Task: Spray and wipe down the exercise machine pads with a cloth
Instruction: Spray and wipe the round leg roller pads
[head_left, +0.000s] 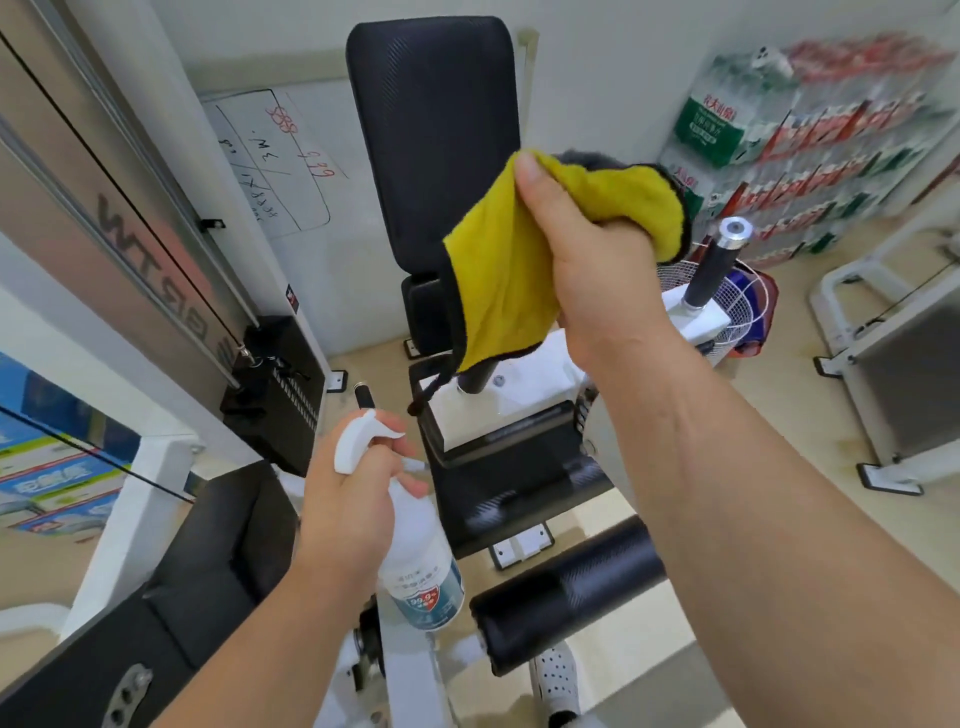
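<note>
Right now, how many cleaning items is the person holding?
2: a cloth in the raised right hand, upper centre; a bottle in the left hand, lower centre. Nothing else shows in either hand.

right hand (597, 260) gripping yellow cloth (498, 270), left hand (348, 499) holding spray bottle (415, 561)

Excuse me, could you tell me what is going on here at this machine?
A person is cleaning an exercise machine. The left hand grips a white spray bottle by its neck, low beside the seat pad. The right hand holds a yellow cloth bunched and raised in front of the upright back pad. Whether the cloth touches that pad cannot be told. A roller pad sits nearest the person, with no hand on it.
</note>
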